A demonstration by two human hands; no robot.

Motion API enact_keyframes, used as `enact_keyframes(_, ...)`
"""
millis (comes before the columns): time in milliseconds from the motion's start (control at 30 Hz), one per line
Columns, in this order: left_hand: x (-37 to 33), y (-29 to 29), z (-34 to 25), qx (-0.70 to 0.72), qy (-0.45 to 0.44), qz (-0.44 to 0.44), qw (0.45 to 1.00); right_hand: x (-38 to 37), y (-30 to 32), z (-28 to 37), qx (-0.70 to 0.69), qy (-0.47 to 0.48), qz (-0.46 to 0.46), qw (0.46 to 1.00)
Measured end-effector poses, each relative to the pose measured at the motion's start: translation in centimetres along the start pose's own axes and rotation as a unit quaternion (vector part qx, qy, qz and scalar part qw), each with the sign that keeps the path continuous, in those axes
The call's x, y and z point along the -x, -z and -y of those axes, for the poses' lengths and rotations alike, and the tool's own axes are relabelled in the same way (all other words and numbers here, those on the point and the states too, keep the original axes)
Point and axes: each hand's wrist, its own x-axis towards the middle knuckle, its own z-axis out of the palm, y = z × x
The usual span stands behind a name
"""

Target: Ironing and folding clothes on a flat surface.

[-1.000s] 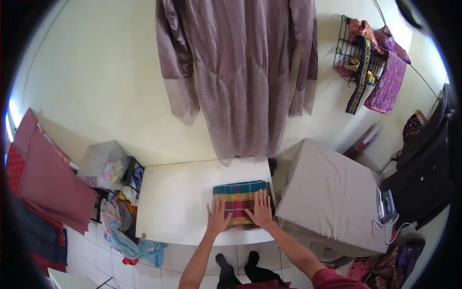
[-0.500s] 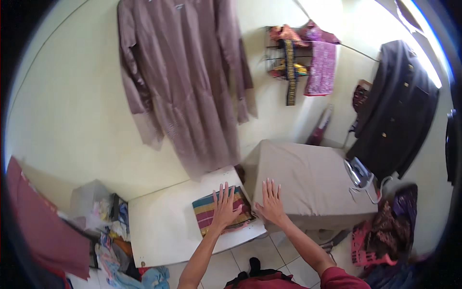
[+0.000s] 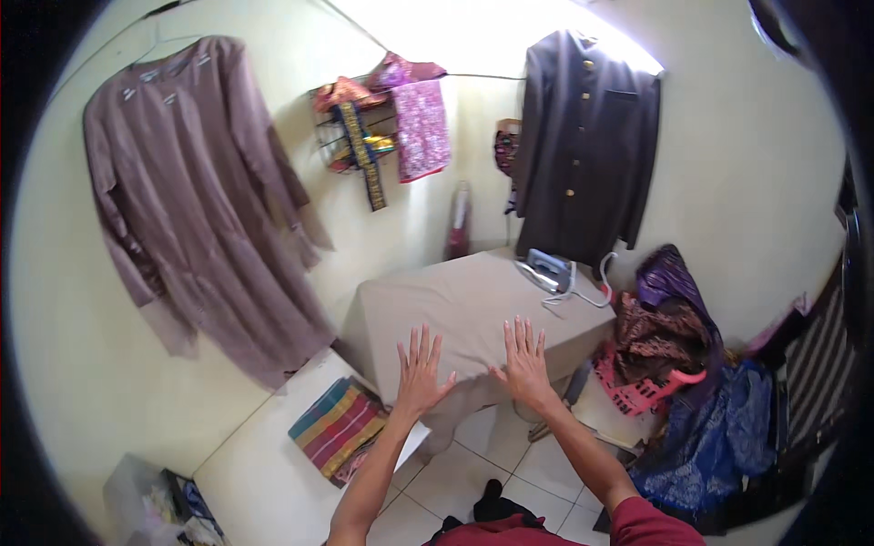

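Note:
My left hand (image 3: 421, 371) is held out with its fingers spread, palm down and empty. It appears in front of the near left edge of a table covered in beige cloth (image 3: 437, 305). My right hand (image 3: 524, 364) is likewise open and empty, in front of the same table's near edge; whether either hand touches the cloth I cannot tell. Left of my left forearm, a folded striped cloth (image 3: 335, 428) in teal, red and yellow lies on a white tabletop (image 3: 264, 455). On the covered table's far right corner rests a clothes iron (image 3: 549, 271) with a white cord.
A long mauve garment (image 3: 191, 191) and a dark buttoned jacket (image 3: 583, 155) hang on the walls. Between them is a wire rack (image 3: 328, 127) with draped cloths. At the right stands a pink basket (image 3: 646, 391) heaped with fabrics, beside blue patterned cloth (image 3: 710, 437).
The view has turned to the right, so the room's things appear further left. Both open hands now appear before the covered table; the left no longer overlaps the striped cloth.

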Motion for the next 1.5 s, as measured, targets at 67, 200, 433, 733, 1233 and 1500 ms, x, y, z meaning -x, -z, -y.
enact_keyframes(67, -1.7, -0.8, -2.1, 0.011, -0.03, 0.003, 0.999, 1.1, 1.5, -2.3, 0.014, -0.031, -0.012, 0.999)
enact_keyframes(200, -4.8, -2.9, -6.0, 0.026, -0.091, 0.014, 0.995, 3.3, 4.0, -7.1, 0.057, -0.085, -0.047, 0.994)
enact_keyframes(433, -10.9, -8.0, -13.1, 0.038, -0.169, 0.016, 0.985, 6.5, 8.4, -15.5, 0.098, -0.148, -0.097, 0.979)
enact_keyframes(733, -18.3, -15.6, -24.3, 0.102, -0.233, 0.029, 0.967, 10.4, 12.2, -27.7, 0.114, -0.219, -0.116, 0.962)
enact_keyframes(1233, -24.6, -30.5, -38.2, 0.162, -0.296, 0.13, 0.932, 16.9, 12.3, -43.8, 0.058, -0.366, -0.1, 0.924)
enact_keyframes(1500, -30.7, -30.1, -39.4, 0.299, -0.281, 0.105, 0.906, 13.2, 15.8, -44.9, 0.023, -0.297, -0.256, 0.92)
